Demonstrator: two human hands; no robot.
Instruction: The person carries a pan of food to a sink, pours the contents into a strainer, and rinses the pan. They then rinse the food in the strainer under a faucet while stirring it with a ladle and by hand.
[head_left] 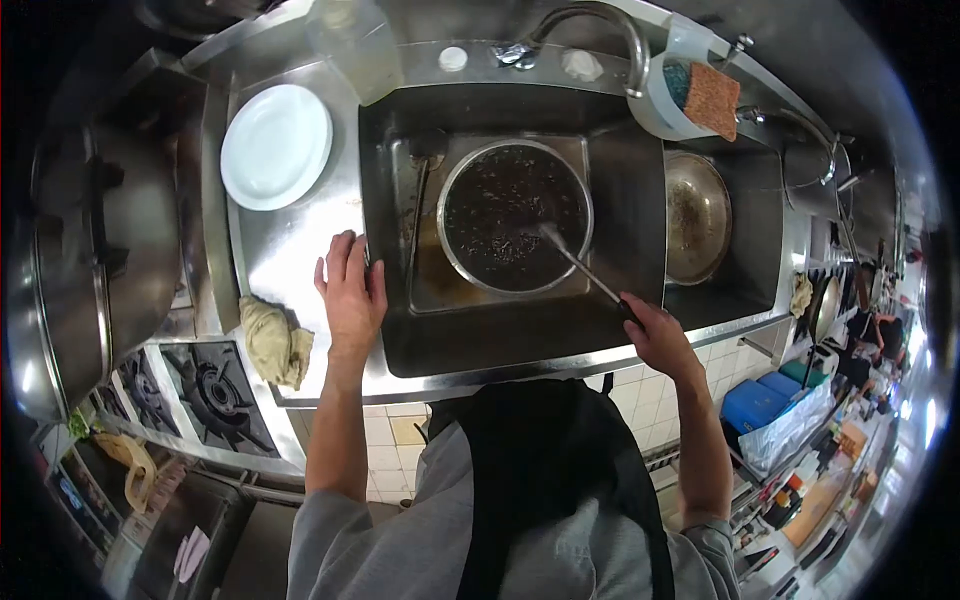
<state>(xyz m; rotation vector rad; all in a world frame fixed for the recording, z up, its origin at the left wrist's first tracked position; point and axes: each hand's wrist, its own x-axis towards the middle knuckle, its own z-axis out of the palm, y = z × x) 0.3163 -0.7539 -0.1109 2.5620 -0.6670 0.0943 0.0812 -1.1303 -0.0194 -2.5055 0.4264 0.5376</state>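
My right hand is wrapped round the black grip of a long-handled metal utensil. Its pale head dips into dark liquid, so its exact shape cannot be made out. The liquid, with bits and bubbles on top, fills a round metal pot inside the left sink basin. Under the pot is a rectangular metal tray with brownish liquid in it. A second long-handled utensil leans along the tray's left side. My left hand, fingers apart, rests at the basin's left edge and holds nothing.
White plates and a crumpled cloth lie on the left counter. Above the basin arches a faucet, beside a container with a brown sponge. A round pan sits in the right basin. Stove burners stand at lower left.
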